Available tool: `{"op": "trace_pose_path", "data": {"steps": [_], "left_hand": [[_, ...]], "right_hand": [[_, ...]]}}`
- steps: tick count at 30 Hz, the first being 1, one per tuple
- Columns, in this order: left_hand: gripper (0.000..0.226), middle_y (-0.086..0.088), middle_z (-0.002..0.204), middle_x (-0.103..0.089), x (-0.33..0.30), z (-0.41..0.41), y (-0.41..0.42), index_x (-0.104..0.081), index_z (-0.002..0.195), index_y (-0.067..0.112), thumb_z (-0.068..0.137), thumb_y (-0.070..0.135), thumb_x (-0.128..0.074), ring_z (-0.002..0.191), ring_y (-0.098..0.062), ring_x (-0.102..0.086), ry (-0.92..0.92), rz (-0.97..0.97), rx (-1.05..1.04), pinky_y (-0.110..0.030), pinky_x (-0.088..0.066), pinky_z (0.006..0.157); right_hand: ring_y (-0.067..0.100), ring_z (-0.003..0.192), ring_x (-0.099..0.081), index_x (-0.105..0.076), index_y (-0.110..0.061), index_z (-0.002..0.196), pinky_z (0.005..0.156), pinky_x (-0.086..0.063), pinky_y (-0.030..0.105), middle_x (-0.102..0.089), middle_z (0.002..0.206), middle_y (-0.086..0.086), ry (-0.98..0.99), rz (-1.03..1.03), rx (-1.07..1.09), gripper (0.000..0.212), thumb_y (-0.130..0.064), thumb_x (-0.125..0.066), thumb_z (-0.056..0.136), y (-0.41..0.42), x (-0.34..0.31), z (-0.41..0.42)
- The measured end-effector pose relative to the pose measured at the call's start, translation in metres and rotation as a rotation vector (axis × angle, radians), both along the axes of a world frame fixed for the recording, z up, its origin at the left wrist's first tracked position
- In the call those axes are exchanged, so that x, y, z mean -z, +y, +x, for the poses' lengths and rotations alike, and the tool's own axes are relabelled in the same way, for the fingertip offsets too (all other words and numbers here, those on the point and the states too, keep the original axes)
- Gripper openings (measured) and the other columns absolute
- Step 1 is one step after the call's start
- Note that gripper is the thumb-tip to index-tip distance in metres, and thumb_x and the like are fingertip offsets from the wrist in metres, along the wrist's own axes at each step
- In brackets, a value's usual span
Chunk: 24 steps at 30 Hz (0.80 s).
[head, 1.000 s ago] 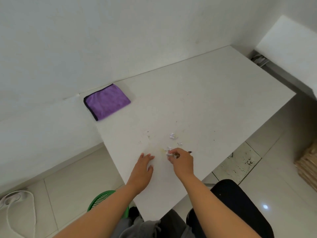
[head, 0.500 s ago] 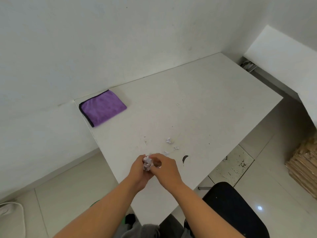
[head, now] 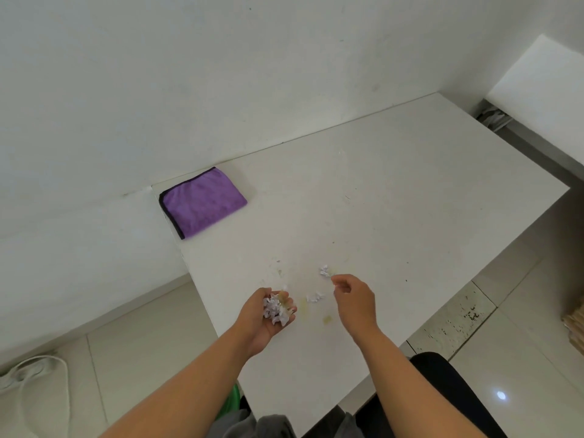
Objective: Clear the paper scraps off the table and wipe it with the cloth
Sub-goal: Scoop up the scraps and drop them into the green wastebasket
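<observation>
My left hand point(head: 265, 317) is cupped palm up over the white table's point(head: 395, 216) near left part, holding a pile of white paper scraps point(head: 276, 308). My right hand point(head: 354, 298) hovers just right of it, fingers loosely curled and apart, with nothing visible in them. One crumpled scrap point(head: 324, 270) lies just beyond the right hand's fingertips, and another scrap point(head: 314, 297) lies between the two hands. A folded purple cloth point(head: 203, 202) with a dark edge rests at the table's far left corner by the wall.
Yellowish smears point(head: 326, 319) mark the table near the hands. A green basket point(head: 232, 403) peeks out under my left forearm on the floor. A black chair seat point(head: 448, 390) sits at lower right, and a white cable point(head: 34, 374) lies on the tiles at lower left.
The hands were together over the scraps half a second ago. Now they have parted: the left holds the gathered pile, and the right has moved right toward the loose scraps.
</observation>
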<state>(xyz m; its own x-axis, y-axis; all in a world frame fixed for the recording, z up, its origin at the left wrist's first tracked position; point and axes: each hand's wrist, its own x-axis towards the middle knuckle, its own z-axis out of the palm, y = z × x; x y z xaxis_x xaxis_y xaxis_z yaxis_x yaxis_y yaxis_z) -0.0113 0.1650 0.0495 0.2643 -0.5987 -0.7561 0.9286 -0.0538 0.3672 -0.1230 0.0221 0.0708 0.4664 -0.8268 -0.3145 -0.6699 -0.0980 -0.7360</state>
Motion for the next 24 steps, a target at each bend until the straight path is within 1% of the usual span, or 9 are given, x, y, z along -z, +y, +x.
{"op": "trace_pose_path", "data": {"steps": [7, 10, 13, 15, 16, 19, 20, 22, 24], "left_hand": [[0.032, -0.012, 0.072, -0.062, 0.001, 0.007, 0.002, -0.060, 0.080, 0.002, 0.094, 0.018, -0.037, 0.070, -0.027, -0.057, 0.033, 0.013, -0.077, -0.028, -0.056, 0.057], [0.029, -0.011, 0.072, -0.058, 0.003, 0.012, 0.007, -0.059, 0.077, 0.002, 0.091, 0.015, -0.037, 0.065, -0.024, -0.056, 0.061, 0.030, -0.112, -0.025, -0.055, 0.055], [0.029, -0.008, 0.070, -0.050, 0.005, 0.017, 0.013, -0.054, 0.068, 0.005, 0.089, 0.014, -0.035, 0.062, -0.021, -0.050, 0.030, 0.017, -0.093, -0.024, -0.052, 0.053], [0.030, -0.008, 0.069, -0.048, 0.007, 0.019, 0.016, -0.052, 0.068, 0.006, 0.089, 0.015, -0.034, 0.062, -0.020, -0.048, 0.024, 0.008, -0.092, -0.024, -0.052, 0.054], [0.029, -0.008, 0.069, -0.048, 0.008, 0.020, 0.018, -0.051, 0.069, 0.006, 0.090, 0.016, -0.034, 0.063, -0.020, -0.048, 0.028, 0.006, -0.099, -0.024, -0.052, 0.054], [0.027, -0.008, 0.069, -0.049, 0.011, 0.019, 0.020, -0.052, 0.074, 0.006, 0.091, 0.017, -0.034, 0.065, -0.022, -0.048, 0.053, 0.000, -0.111, -0.025, -0.052, 0.054], [0.027, -0.009, 0.069, -0.050, 0.012, 0.017, 0.020, -0.052, 0.074, 0.005, 0.091, 0.017, -0.034, 0.065, -0.022, -0.049, 0.057, 0.002, -0.110, -0.025, -0.052, 0.054], [0.026, -0.009, 0.069, -0.051, 0.012, 0.012, 0.020, -0.052, 0.075, 0.005, 0.090, 0.016, -0.034, 0.065, -0.023, -0.049, 0.058, -0.001, -0.096, -0.026, -0.052, 0.054], [0.022, -0.008, 0.069, -0.050, 0.010, 0.007, 0.019, -0.050, 0.076, 0.006, 0.088, 0.015, -0.035, 0.065, -0.023, -0.048, 0.062, -0.019, -0.073, -0.026, -0.052, 0.055]], "right_hand": [[0.017, 0.136, -0.032, -0.044, -0.016, 0.137, 0.111, -0.026, 0.024, -0.041, 0.145, 0.002, 0.226, -0.105, -0.429, 0.053, -0.008, -0.053, 0.086, -0.029, 0.022, 0.014], [0.016, 0.140, -0.021, -0.037, -0.016, 0.142, 0.112, -0.020, 0.021, -0.031, 0.150, -0.001, 0.252, -0.179, -0.627, 0.055, -0.012, -0.051, 0.089, -0.012, 0.029, 0.018], [0.016, 0.142, -0.015, -0.040, -0.015, 0.139, 0.111, -0.022, 0.022, -0.026, 0.152, 0.002, 0.241, -0.266, -0.762, 0.053, -0.002, -0.044, 0.088, 0.009, 0.038, 0.018], [0.020, 0.141, -0.022, -0.046, -0.011, 0.134, 0.108, -0.032, 0.028, -0.032, 0.149, 0.006, 0.256, -0.347, -0.782, 0.052, 0.006, -0.042, 0.085, 0.020, 0.044, 0.015], [0.025, 0.136, -0.032, -0.051, -0.008, 0.129, 0.104, -0.039, 0.032, -0.041, 0.143, 0.009, 0.266, -0.410, -0.774, 0.049, 0.008, -0.045, 0.083, 0.023, 0.047, 0.012], [0.030, 0.105, -0.060, -0.064, -0.007, 0.109, 0.078, -0.055, 0.035, -0.061, 0.115, 0.009, 0.291, -0.527, -0.722, 0.045, 0.010, -0.064, 0.067, 0.028, 0.050, 0.002], [0.029, 0.105, -0.059, -0.064, -0.008, 0.111, 0.075, -0.055, 0.033, -0.061, 0.115, 0.006, 0.290, -0.532, -0.715, 0.046, 0.009, -0.065, 0.068, 0.029, 0.049, -0.001], [0.022, 0.119, -0.047, -0.055, -0.011, 0.123, 0.082, -0.050, 0.029, -0.052, 0.127, 0.000, 0.297, -0.530, -0.710, 0.043, 0.005, -0.052, 0.083, 0.027, 0.049, -0.007], [0.016, 0.120, -0.041, -0.055, -0.014, 0.123, 0.085, -0.044, 0.022, -0.050, 0.125, -0.004, 0.285, -0.467, -0.686, 0.038, 0.002, -0.043, 0.090, 0.024, 0.050, -0.011]]}}
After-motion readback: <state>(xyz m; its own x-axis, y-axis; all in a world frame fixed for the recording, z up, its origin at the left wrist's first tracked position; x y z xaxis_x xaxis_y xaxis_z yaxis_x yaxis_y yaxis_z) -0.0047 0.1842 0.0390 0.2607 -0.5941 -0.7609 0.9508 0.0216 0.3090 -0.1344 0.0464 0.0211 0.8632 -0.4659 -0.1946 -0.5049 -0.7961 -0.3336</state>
